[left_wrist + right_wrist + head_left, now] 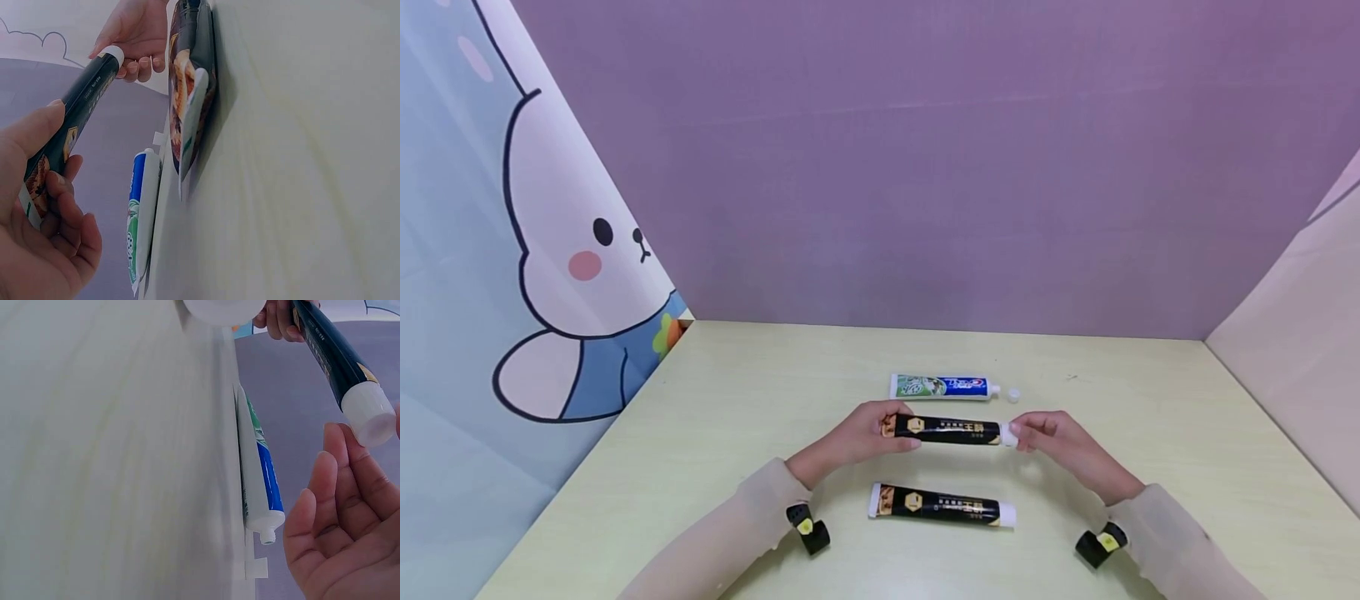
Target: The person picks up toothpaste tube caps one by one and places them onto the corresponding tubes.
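Table lies below the grip: left hand holds a black tube, right hand pinches its capped end. Nearer the person lies a twin tube; beyond the grip, a blue-green tube, a loose cap just beside it.

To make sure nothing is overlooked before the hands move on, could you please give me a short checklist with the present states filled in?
1. Left hand gripping the held tube near its tail: ok.
2. Right hand at the held tube's white cap: ok.
3. White cap on the held tube: ok.
4. White cap screwed tight: cannot tell.
5. Near tube capped and lying on the table: ok.
6. Green-blue tube closed: not ok; its nozzle is bare, with a loose cap beside it.
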A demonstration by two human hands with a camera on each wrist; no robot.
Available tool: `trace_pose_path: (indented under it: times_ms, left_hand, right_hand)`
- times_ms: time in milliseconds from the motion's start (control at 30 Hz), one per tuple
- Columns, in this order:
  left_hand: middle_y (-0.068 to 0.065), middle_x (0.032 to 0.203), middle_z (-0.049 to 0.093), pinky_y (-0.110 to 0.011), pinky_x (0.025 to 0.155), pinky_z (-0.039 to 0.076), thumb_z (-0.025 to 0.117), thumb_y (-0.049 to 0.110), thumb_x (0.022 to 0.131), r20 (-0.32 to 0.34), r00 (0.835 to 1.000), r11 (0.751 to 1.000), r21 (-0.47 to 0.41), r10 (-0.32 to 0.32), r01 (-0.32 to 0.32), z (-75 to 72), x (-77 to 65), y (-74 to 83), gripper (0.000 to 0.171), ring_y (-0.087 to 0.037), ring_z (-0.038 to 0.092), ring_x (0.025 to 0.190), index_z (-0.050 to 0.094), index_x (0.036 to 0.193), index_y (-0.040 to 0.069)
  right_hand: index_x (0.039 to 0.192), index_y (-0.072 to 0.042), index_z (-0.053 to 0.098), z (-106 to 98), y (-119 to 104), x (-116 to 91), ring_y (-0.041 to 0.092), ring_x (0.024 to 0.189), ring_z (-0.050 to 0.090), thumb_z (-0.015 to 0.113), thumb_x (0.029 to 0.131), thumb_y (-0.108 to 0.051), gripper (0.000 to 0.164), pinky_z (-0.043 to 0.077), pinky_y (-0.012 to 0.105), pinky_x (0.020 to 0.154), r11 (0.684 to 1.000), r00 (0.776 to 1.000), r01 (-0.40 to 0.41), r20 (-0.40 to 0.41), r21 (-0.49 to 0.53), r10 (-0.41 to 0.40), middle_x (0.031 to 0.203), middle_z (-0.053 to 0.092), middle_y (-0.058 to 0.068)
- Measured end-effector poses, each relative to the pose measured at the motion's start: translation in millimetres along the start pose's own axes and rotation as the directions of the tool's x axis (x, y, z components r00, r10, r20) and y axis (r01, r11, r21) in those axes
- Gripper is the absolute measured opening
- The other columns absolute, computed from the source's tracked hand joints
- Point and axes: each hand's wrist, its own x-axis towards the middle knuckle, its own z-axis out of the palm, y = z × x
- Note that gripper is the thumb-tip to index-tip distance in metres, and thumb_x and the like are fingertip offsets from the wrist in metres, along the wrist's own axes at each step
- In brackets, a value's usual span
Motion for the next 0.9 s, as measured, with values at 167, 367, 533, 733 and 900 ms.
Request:
trace_pose_path:
  times_ms: [167,367,533,733,900]
  left_hand:
    - [0.004,0.075,0.055,-0.021,0.056,0.040,0.068,0.010,0.086,0.001,1.000,1.000,-0.006,-0.003,0.003,0.3,-0.5,0.4,0.025,-0.003,0.042,0.059,0.060,0.107,-0.001]
    - [0.005,0.073,0.053,-0.021,0.056,0.039,0.068,0.010,0.086,0.007,1.000,1.000,-0.007,-0.003,0.003,-0.2,-0.4,-2.7,0.025,-0.003,0.041,0.058,0.060,0.107,-0.001]
    - [0.005,0.076,0.056,-0.021,0.057,0.040,0.069,0.011,0.086,0.005,1.000,1.000,-0.011,-0.002,0.002,-0.8,-0.2,-5.4,0.025,-0.003,0.043,0.060,0.060,0.106,0.000]
    - [0.005,0.078,0.057,-0.021,0.057,0.041,0.069,0.012,0.086,0.005,1.000,1.000,-0.009,-0.006,0.006,-1.9,-0.3,-7.3,0.024,-0.003,0.044,0.061,0.061,0.106,0.001]
    - [0.006,0.075,0.055,-0.021,0.057,0.040,0.069,0.012,0.086,0.001,1.000,1.000,-0.002,0.000,0.000,-1.5,-0.8,-8.1,0.024,-0.003,0.043,0.059,0.060,0.106,0.000]
  right_hand:
    - [0.092,0.002,0.063,-0.1,2.4,1.6,0.019,0.085,0.056,0.052,0.097,-0.026,0.031,0.042,0.039,0.082,0.999,1.000,0.014,0.003,-0.046,-0.014,0.090,0.063,0.013]
    - [0.093,0.002,0.063,0.1,7.4,1.8,0.019,0.086,0.056,0.049,0.099,-0.024,0.030,0.043,0.039,0.081,0.997,0.999,0.047,0.004,-0.056,-0.047,0.091,0.063,0.013]
    - [0.109,0.006,0.061,-0.7,9.1,0.0,0.012,0.089,0.058,0.052,0.097,-0.019,0.029,0.048,0.030,0.081,0.996,0.995,0.092,0.027,-0.014,-0.092,0.099,0.064,0.008]
    - [0.121,0.005,0.054,2.3,10.9,1.3,0.008,0.091,0.056,0.067,0.087,-0.010,0.040,0.050,0.024,0.077,0.977,0.978,0.209,0.022,-0.037,-0.208,0.114,0.056,0.020]
    - [0.116,0.001,0.055,3.8,12.3,3.6,0.010,0.092,0.056,0.073,0.081,-0.011,0.041,0.049,0.025,0.080,0.963,0.966,0.256,-0.011,-0.087,-0.258,0.111,0.056,0.020]
